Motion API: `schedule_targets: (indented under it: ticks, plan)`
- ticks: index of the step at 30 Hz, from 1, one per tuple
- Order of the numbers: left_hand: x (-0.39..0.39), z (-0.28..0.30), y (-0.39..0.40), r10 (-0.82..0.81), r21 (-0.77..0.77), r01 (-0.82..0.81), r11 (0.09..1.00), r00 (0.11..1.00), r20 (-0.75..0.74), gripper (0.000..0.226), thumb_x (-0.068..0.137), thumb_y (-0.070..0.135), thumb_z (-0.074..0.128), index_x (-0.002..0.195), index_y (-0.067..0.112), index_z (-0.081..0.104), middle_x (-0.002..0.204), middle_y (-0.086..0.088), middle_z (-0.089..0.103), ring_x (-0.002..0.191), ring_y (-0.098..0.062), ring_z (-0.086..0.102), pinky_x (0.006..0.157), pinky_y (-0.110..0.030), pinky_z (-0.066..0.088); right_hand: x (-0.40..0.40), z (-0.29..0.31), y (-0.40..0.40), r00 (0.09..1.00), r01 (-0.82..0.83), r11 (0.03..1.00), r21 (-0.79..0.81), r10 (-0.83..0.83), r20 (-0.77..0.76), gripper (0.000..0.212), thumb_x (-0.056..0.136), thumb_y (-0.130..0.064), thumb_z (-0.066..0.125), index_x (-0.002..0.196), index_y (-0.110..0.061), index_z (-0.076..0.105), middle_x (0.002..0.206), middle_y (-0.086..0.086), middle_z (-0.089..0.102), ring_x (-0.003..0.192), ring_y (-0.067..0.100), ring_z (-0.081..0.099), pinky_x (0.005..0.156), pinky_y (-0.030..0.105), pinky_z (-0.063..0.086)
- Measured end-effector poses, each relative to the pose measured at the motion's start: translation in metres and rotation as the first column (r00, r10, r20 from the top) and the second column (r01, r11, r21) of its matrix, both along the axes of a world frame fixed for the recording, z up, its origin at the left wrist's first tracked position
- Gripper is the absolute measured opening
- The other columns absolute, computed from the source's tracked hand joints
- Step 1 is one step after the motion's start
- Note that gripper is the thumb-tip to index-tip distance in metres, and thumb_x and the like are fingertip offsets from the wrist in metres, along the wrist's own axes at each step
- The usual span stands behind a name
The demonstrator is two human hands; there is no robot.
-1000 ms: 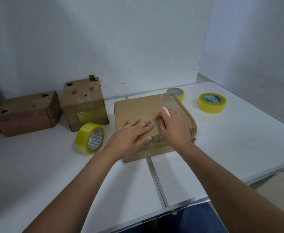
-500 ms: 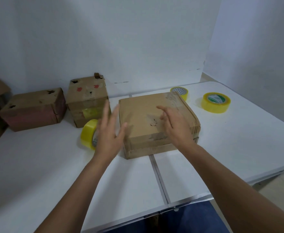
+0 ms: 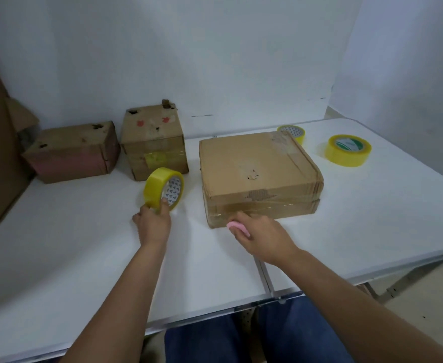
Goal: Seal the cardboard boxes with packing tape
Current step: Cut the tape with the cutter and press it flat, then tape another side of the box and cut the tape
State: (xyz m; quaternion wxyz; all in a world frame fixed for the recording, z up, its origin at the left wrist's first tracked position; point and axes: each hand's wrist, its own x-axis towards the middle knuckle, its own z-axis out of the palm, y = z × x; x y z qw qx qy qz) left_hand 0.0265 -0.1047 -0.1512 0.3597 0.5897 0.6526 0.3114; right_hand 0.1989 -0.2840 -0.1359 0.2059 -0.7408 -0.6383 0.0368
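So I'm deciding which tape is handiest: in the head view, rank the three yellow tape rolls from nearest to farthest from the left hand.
1. Upright roll: gripped by the left hand, beside the flat box.
2. Small roll: behind the flat box's far right corner.
3. Large flat-lying roll: farthest right on the table.

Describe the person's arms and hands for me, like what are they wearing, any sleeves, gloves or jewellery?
Both forearms are bare right up to the frame's bottom edge: no sleeves show. The left hand and right hand have no gloves, and no watch, bracelet or ring is visible on the wrists or fingers. Below the table edge, blue trousers, probably denim, cover the lap.
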Motion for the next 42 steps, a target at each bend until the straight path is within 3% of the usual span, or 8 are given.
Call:
schedule_targets:
  ticks: [5,13,21,29,34,36,39,42]
  plan:
    - [0.007,0.0,0.011,0.005,-0.026,-0.004,1.0,0.999,0.041,0.064,0.1,0.054,0.035,0.121,-0.004,0.051,0.125,-0.024,0.052,0.1,-0.042,0.063,0.088,-0.048,0.054,0.004,-0.016,-0.009,0.998,0.064,0.998,-0.019,-0.064,-0.007,0.019,0.099,-0.034,0.045,0.107,-0.025,0.059,0.097,-0.004,0.064,0.084,0.017,0.059,0.067,0.028,0.045]
    - [0.022,0.005,0.017,0.214,-0.14,-0.167,0.976,0.862,0.459,0.053,0.104,0.048,0.032,0.123,0.001,0.047,0.108,-0.01,0.056,0.071,-0.025,0.065,0.073,-0.037,0.059,0.006,-0.025,-0.009,0.996,0.09,0.996,0.024,-0.089,-0.028,0.021,0.1,-0.033,0.047,0.112,-0.026,0.062,0.106,-0.004,0.067,0.092,0.015,0.059,0.075,0.026,0.047]
    - [0.025,0.004,0.007,0.144,0.016,-0.168,0.986,0.887,0.438,0.053,0.102,0.05,0.032,0.122,0.006,0.054,0.117,-0.015,0.062,0.111,-0.034,0.059,0.095,-0.038,0.048,0.01,-0.031,-0.013,0.995,0.071,0.992,0.107,-0.079,0.064,0.025,0.097,-0.03,0.05,0.119,-0.025,0.062,0.116,-0.008,0.065,0.109,0.013,0.054,0.096,0.027,0.038]
    - [0.022,0.056,-0.02,-0.27,0.24,0.139,0.961,0.66,0.701,0.021,0.1,0.041,0.049,0.11,0.027,0.061,0.11,0.009,0.068,0.109,-0.01,0.065,0.097,-0.032,0.053,0.008,0.034,-0.01,0.976,0.12,0.876,0.467,-0.017,-0.218,0.021,0.094,-0.02,0.05,0.103,-0.023,0.069,0.076,-0.01,0.067,0.064,0.005,0.06,0.058,0.024,0.049]
    - [0.029,0.096,-0.039,-0.635,0.324,0.564,0.76,0.535,0.557,0.022,0.104,0.022,0.047,0.117,0.022,0.065,0.114,0.006,0.072,0.11,-0.012,0.066,0.087,-0.021,0.054,0.021,0.105,0.013,0.73,0.517,0.687,0.51,-0.043,-0.682,0.015,0.098,-0.022,0.046,0.104,-0.029,0.058,0.091,-0.006,0.061,0.076,0.006,0.058,0.069,0.012,0.042]
    - [0.034,0.108,-0.045,-0.729,0.292,0.684,0.668,0.524,0.44,0.022,0.103,0.02,0.048,0.116,0.026,0.065,0.113,0.006,0.072,0.111,-0.012,0.066,0.091,-0.026,0.052,0.031,0.126,0.016,0.65,0.54,0.746,0.389,-0.076,-0.756,0.018,0.102,-0.033,0.041,0.101,-0.026,0.058,0.089,-0.003,0.062,0.073,0.006,0.061,0.071,0.018,0.045]
    - [0.04,0.121,-0.055,-0.835,0.269,0.799,0.538,0.462,0.299,0.026,0.1,0.02,0.054,0.12,0.033,0.065,0.114,0.013,0.071,0.109,-0.005,0.065,0.086,-0.018,0.051,0.036,0.14,0.013,0.363,0.293,0.956,0.008,-0.103,-0.926,0.039,0.102,-0.048,0.035,0.105,-0.018,0.059,0.09,0.011,0.071,0.081,0.022,0.068,0.077,0.035,0.055]
    - [0.042,0.131,-0.062,-0.881,0.221,0.867,0.446,0.381,0.282,0.043,0.091,0.009,0.06,0.127,0.034,0.059,0.115,0.009,0.071,0.11,-0.006,0.065,0.086,-0.017,0.05,0.029,0.136,0.002,0.179,-0.067,0.988,-0.137,-0.123,-0.976,0.049,0.1,-0.05,0.037,0.12,-0.013,0.061,0.11,0.021,0.068,0.09,0.03,0.069,0.079,0.041,0.057]
